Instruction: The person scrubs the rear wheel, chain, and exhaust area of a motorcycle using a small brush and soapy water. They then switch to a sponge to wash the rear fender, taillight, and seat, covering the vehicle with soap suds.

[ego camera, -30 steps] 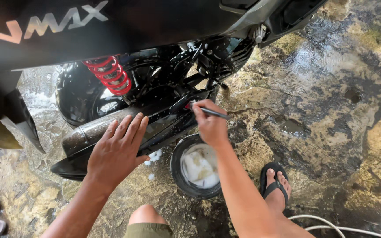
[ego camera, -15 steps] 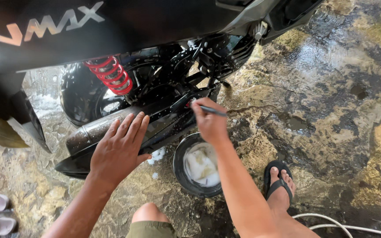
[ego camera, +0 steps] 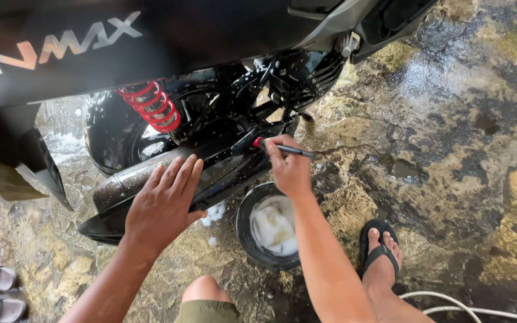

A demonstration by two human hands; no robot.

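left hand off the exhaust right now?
No: the left hand lies flat, fingers spread, on the scooter's exhaust, while the right hand holds a small brush at the frame.

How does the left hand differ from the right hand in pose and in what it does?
The left hand lies flat, fingers spread, on the exhaust pipe; the right hand is closed around a thin brush. The left holds nothing; the right grips a tool. Both are bare and near the scooter's black underside.
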